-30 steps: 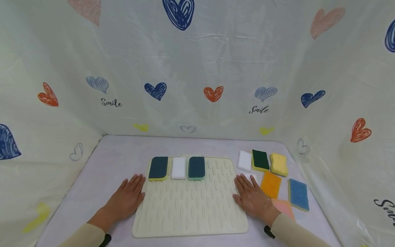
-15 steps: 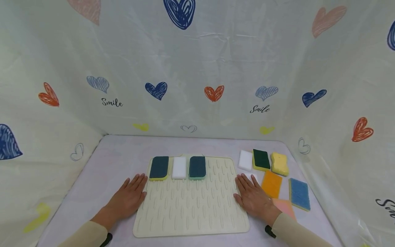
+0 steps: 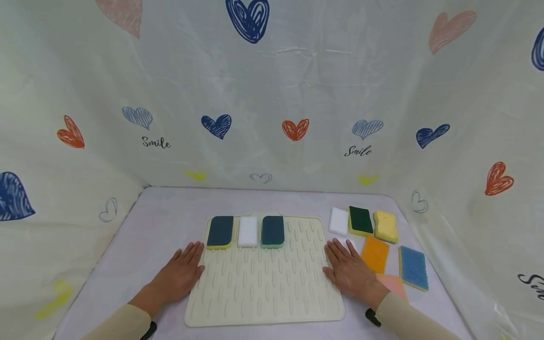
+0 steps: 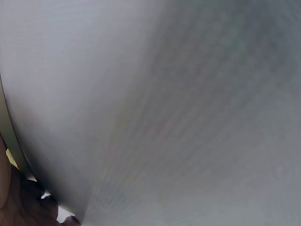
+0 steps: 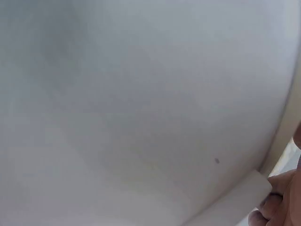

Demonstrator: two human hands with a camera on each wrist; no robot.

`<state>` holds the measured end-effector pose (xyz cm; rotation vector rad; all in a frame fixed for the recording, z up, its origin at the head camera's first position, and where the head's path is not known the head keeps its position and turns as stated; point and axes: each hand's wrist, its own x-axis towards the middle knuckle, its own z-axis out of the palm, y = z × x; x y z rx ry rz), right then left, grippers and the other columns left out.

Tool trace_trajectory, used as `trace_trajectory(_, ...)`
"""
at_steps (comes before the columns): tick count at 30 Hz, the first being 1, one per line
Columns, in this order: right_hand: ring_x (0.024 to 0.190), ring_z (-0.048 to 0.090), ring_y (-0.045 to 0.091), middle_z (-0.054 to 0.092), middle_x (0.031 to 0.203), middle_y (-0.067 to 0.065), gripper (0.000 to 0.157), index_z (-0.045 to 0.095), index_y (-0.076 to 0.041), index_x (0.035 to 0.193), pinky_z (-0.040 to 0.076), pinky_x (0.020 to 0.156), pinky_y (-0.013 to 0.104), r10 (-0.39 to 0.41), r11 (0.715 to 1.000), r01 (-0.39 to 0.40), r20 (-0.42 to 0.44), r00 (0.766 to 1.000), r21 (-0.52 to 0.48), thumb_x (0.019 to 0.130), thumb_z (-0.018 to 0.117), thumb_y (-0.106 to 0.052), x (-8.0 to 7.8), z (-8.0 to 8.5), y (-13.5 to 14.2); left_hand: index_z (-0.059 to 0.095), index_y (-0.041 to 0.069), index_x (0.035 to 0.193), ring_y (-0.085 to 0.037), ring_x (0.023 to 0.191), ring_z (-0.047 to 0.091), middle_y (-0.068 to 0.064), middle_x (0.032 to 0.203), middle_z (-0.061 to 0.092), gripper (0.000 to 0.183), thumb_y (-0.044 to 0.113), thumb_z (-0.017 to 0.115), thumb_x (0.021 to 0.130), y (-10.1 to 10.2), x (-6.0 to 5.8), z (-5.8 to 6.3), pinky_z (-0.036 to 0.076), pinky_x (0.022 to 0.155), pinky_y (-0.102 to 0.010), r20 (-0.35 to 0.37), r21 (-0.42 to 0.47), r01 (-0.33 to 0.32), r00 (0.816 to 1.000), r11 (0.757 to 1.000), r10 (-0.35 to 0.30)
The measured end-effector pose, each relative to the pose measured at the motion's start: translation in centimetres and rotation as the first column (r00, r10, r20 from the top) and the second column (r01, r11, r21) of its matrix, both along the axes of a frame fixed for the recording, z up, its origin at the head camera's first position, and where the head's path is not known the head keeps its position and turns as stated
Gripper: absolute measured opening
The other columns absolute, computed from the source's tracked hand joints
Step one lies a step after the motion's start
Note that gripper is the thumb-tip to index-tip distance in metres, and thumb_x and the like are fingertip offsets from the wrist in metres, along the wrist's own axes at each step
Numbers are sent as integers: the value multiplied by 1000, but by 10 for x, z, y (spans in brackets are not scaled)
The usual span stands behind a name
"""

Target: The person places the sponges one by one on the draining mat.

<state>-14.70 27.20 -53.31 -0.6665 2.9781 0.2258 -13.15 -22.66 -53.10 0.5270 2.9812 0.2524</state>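
Observation:
A cream ridged mat lies on the table in the head view. My left hand rests flat with straight fingers at its left edge, and my right hand lies likewise at its right edge. Neither holds anything. Along the mat's far side sit a dark-topped yellow sponge, a white sponge and a dark-topped green sponge, in a row. Just beyond my right fingers, another white sponge is partly hidden; a white block shows beside those fingers in the right wrist view.
Right of the mat lie several more sponges: white, dark green and yellow, wavy yellow, orange, blue and pink, partly under the right forearm. Heart-printed sheeting encloses the table.

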Motion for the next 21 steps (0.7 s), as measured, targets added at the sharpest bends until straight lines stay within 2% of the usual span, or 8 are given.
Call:
trace_trajectory(5,156,37,40,43,164,21,70,44,5,157,22,128,63,61,998,-62,-70,996,-6,109,53,-47,-5,12,6,34,-11,159,-49,155,33,-30,165,37,65,29,52,111,2,2,2,31,121,-68,11,16,-7,1000,1000,7)
trace_trajectory(9,150,45,40,49,160,22,72,48,5,155,30,126,60,94,996,-93,-170,981,13,105,63,-45,-12,29,19,33,-10,160,-49,155,32,-30,165,36,65,29,52,111,2,2,1,30,122,-68,14,10,-14,1000,1000,14)
trace_trajectory(12,148,48,39,52,157,21,76,49,4,154,32,125,59,104,995,-98,-221,970,37,101,68,-48,-19,43,33,31,-10,161,-48,156,31,-29,166,35,66,30,51,111,2,1,-1,29,123,-67,21,-6,-23,1000,1000,23)
trace_trajectory(16,146,50,38,54,156,20,81,51,3,153,32,125,60,149,986,-129,-235,960,102,96,72,-52,-26,58,53,31,-10,161,-48,156,31,-29,167,35,67,31,51,111,3,1,-1,29,123,-67,24,-5,-30,999,1000,30)
trace_trajectory(21,144,53,38,56,155,19,89,53,2,152,33,124,63,230,963,-185,-243,942,196,91,75,-59,-30,63,72,31,-9,161,-48,156,31,-29,167,35,67,31,51,111,4,0,0,29,123,-67,18,-10,-29,999,1000,29)
